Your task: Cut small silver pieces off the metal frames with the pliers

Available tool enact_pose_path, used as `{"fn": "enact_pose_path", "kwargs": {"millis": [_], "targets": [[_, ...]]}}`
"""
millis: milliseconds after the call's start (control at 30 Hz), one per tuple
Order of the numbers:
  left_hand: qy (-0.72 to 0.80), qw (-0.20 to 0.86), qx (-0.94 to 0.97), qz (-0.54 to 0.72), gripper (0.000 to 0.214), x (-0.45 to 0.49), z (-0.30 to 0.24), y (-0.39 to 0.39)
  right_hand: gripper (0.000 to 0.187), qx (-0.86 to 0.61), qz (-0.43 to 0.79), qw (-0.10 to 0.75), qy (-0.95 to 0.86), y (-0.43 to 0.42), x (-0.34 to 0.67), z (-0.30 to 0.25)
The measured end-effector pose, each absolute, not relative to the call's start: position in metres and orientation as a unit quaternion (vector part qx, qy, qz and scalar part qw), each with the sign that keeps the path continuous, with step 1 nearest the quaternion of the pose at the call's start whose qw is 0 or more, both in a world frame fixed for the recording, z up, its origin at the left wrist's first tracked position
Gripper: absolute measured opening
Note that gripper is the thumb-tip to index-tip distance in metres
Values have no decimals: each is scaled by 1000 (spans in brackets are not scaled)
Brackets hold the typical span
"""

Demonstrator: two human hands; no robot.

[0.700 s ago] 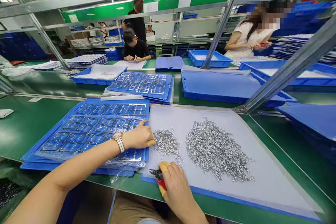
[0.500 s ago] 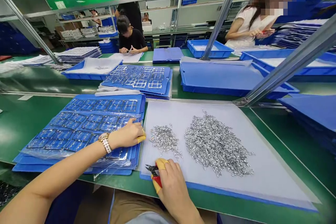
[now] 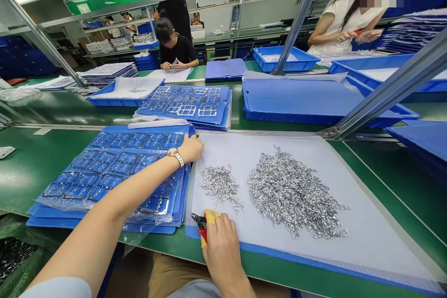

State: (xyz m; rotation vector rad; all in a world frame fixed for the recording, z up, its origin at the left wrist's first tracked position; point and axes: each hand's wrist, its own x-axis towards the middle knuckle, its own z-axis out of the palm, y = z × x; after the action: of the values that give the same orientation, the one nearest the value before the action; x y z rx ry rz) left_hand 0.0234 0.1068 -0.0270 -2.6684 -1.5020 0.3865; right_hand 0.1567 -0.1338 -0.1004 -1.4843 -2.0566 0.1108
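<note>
Your right hand (image 3: 220,238) clasps cutters (image 3: 199,221) at the sheet's (image 3: 366,242) near-left corner, perhaps sparing the small pile (image 3: 220,184); I can't tell what your left hand (image 3: 192,149) holds.

Left arm (image 3: 115,207) is stretched way out, slight bend at the elbow, running past the left side of the small pile of metal bits (image 3: 220,184). Left hand (image 3: 191,149) is beyond that pile and a bit to its left, back of the hand up, fingers bent. The tips are kinda hidden, so can't tell if they're pinching anything. Left wrist (image 3: 177,156) is pretty much in line with the arm. Right hand (image 3: 221,240) is on the near side of the pile, knuckles up, fingers wrapped in a grip, yellow finger covers (image 3: 212,216) showing.
</note>
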Motion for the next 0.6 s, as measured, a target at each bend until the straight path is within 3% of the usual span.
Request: {"fn": "enact_pose_path", "kwargs": {"millis": [267, 600], "targets": [[-477, 5, -862, 169, 31, 38, -13, 119, 47, -574, 45, 317, -753, -121, 162, -94], [-391, -25, -920, -9, 15, 113, 61, 138, 38, -568, -50, 500, -652, -112, 259, -37]]}}
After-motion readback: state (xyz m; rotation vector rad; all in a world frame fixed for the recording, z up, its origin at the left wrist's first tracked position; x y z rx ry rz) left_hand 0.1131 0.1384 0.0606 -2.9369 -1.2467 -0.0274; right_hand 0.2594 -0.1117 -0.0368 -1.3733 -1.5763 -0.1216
